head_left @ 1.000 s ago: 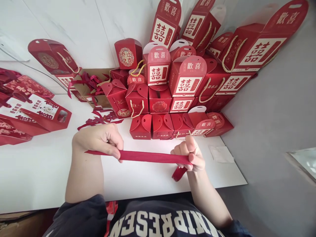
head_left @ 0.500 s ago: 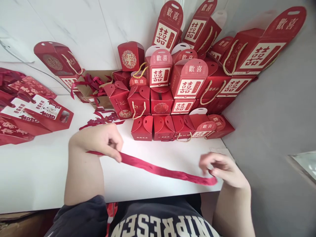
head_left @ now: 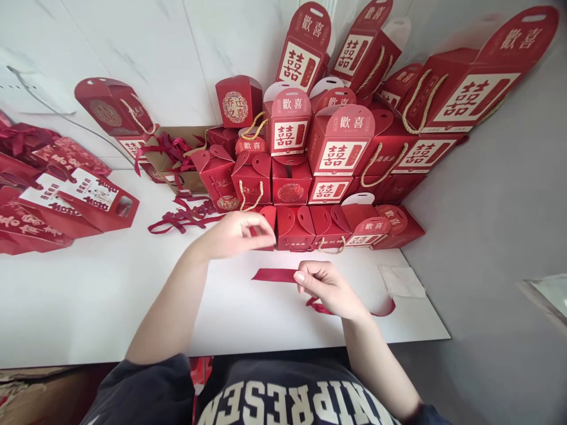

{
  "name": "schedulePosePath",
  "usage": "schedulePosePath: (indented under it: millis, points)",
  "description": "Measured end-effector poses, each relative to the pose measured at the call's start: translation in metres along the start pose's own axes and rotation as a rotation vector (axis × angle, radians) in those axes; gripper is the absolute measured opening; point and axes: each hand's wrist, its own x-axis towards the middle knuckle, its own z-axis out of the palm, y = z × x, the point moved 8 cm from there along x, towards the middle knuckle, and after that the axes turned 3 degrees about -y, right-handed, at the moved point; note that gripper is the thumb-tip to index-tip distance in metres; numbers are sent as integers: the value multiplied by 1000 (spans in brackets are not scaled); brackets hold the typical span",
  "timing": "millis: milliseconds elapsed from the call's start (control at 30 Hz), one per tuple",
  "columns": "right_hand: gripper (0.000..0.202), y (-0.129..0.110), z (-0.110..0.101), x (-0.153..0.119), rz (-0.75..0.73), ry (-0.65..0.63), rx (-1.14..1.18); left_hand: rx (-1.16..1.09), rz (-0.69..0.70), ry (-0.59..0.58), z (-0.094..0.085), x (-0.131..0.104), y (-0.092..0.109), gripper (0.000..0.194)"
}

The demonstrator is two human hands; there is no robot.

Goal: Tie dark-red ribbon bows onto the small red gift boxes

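My right hand (head_left: 325, 286) pinches a dark red ribbon (head_left: 274, 275) between thumb and fingers. A short flat end sticks out to the left, and more ribbon trails behind the hand, with a curl on the tabletop (head_left: 230, 307) to its right. My left hand (head_left: 237, 235) is up and to the left of the ribbon end, apart from it. Its fingers are curved with a gap to the thumb, and nothing shows in them. That hand is in front of a small red box (head_left: 268, 221), partly covering it.
Stacked red gift boxes (head_left: 339, 156) with rope handles fill the back right. An open brown carton (head_left: 188, 180) holds red ribbons, with tied ribbons (head_left: 183, 218) in front. Red bags (head_left: 84, 203) stand at the left. A grey wall (head_left: 500, 236) bounds the right; a pale sheet (head_left: 401, 281) lies near it.
My left hand has let go of the ribbon and moved right and up. My right hand has shifted left, gripping the ribbon near one end; the stretched ribbon now hangs slack.
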Motion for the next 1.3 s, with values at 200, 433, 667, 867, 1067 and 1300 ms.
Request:
schedulePosePath:
  millis: [200, 433, 667, 867, 1067, 1300]
  points:
    - [24, -1, -7, -1, -47, 35, 188, 341, -112, 463, -26, 6, -52, 36]
    - [32, 0, -11, -2, -10, 106, 176, 187, -208, 581, -16, 14, -72, 38]
    - [23, -3, -14, -9, -58, 85, 90, 193, -223, 554, -11, 17, -69, 23]
    - [23, -13, -20, -14, -103, 131, -65, 135, -217, 400, 7, -19, -38, 22]
    - [27, -20, -14, -7, -100, 185, -192, -70, -232, 288, 36, -52, -29, 32]
    - [28, -11, 7, 4, -87, 128, -138, -33, -155, 347, 42, -65, -28, 17]
